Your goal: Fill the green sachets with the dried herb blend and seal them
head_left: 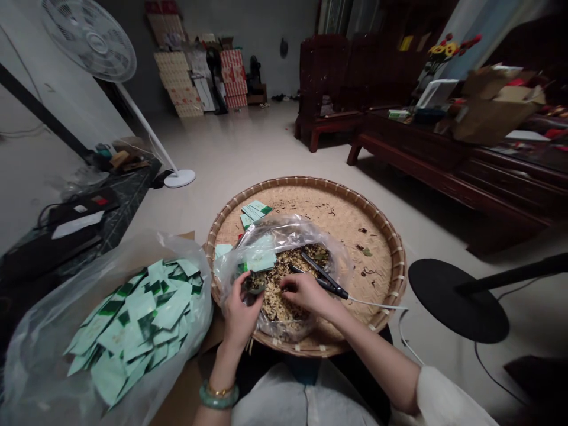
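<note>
My left hand (242, 307) is closed around a small opened packet (255, 283), held mouth up with dark dried bits showing at its top. My right hand (306, 293) is just beside it, fingers pinched over the loose dried tea-like mix (284, 266); what they hold is hidden. That mix lies in a clear plastic bag (288, 225) on a round woven bamboo tray (381, 236). A black hair straightener (328, 278) with a white cord rests across the mix, by my right hand. Light green packets (261, 254) lie at the bag's left side.
Left of the tray, a large clear bag (26, 349) holds many green packets (151, 307). More flat packets (255, 212) sit at the tray's far left. A black round stand base (457, 299) is at right, a white fan (95, 44) at left. Dark wooden furniture (444, 160) stands behind.
</note>
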Motion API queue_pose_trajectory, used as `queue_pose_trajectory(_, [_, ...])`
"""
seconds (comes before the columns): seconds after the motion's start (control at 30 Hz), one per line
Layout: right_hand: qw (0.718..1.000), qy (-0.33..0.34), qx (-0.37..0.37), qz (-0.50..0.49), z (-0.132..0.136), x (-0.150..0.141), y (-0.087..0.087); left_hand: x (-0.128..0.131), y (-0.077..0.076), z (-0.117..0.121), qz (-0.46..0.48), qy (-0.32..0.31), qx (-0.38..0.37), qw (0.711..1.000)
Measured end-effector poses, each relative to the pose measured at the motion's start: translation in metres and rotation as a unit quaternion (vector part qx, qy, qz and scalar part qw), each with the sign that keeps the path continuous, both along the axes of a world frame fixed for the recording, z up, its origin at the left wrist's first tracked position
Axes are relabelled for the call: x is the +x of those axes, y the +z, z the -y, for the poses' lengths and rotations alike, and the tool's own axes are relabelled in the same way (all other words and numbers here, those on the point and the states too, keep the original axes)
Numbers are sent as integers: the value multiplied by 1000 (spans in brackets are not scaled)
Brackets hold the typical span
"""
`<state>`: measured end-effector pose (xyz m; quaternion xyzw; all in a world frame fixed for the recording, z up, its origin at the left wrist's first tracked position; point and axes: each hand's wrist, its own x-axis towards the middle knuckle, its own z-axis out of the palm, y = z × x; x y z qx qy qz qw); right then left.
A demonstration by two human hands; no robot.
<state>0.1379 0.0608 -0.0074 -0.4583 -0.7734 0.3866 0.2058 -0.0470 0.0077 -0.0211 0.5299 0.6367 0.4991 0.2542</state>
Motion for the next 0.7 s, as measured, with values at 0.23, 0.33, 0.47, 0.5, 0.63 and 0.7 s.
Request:
queue_pose_trajectory(0.23, [979,-109,-92,-144,-1,23,26,11,4,-2,-74,-64,10,995])
queue_pose_trajectory(0.33, [977,-96,-42,-188,4,24,57,16,4,-4,-89,-77,17,993])
queue_pose_trajectory(0.47, [984,-43,81,-155,11,13,83,21,4,-5,-99,-77,28,992])
queue_pose_trajectory(0.5, [984,-28,107,-139,13,9,85,22,3,-6,-98,-76,30,992])
queue_pose_trajectory(0.63, [980,0,166,-111,16,1,82,23,2,-6,-90,-82,30,992])
queue_pose_trajectory(0.7, [978,4,175,-116,17,1,81,24,2,-6,-85,-82,30,993])
